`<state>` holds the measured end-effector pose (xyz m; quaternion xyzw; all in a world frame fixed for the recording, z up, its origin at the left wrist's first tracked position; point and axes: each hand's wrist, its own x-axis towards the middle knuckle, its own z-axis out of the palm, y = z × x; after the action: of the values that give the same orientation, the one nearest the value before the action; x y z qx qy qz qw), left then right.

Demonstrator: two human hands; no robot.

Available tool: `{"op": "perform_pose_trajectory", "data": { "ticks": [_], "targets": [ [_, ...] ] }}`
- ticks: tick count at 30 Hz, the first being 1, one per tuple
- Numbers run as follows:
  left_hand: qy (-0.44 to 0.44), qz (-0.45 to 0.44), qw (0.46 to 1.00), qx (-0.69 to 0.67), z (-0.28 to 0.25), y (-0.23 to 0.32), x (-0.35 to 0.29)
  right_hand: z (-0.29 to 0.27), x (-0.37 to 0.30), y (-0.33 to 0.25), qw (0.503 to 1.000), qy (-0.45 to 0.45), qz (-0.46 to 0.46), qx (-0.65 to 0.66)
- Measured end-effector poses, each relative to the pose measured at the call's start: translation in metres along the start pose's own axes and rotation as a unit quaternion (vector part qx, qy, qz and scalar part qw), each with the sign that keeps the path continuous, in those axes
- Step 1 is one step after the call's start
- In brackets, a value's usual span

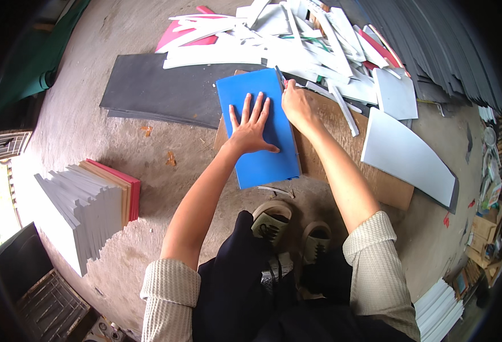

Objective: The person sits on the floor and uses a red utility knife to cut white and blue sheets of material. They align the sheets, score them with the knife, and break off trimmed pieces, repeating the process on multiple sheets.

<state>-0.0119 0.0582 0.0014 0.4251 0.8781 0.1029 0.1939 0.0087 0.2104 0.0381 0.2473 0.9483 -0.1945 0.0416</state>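
Observation:
My left hand (251, 125) lies flat with fingers spread on a blue foam-like sheet (262, 165), pressing on its middle. The sheet rests on a brown board (330, 137) on the floor. At the sheet's upper right edge my right hand (299, 107) is closed around a small cutter (285, 84). Only a red bit of the cutter shows; the fist hides most of it. A dark strip stands out along the sheet's far right corner. Beside the sheet, to the left, lie stacked black sheets (159, 85).
White offcuts (296, 51) are heaped beyond the board, with some red ones. A white curved-edge sheet (405, 154) lies to the right. White, tan and red sheets (100, 205) stand stacked at the left. Long dark sheets (433, 45) fill the far right. My shoes are just below the board.

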Motion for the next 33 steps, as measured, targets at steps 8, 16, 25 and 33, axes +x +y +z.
{"op": "perform_pose_trajectory", "data": {
  "ticks": [8, 16, 25, 33],
  "targets": [
    [0.020, 0.008, 1.000, 0.000, 0.002, 0.001, 0.001, -0.004, 0.020, -0.006, 0.998, -0.058, 0.029, 0.011],
    [0.008, -0.010, 1.000, 0.008, 0.003, -0.002, 0.001, -0.009, -0.129, 0.017, 0.990, -0.129, 0.064, 0.008],
    [-0.018, -0.010, 0.999, 0.042, 0.001, 0.005, 0.016, 0.024, -0.292, 0.066, 0.976, -0.190, 0.104, -0.027],
    [-0.002, -0.016, 0.999, 0.030, 0.001, -0.003, 0.003, -0.045, -0.147, 0.018, 0.996, -0.069, 0.041, 0.027]
  ]
}}
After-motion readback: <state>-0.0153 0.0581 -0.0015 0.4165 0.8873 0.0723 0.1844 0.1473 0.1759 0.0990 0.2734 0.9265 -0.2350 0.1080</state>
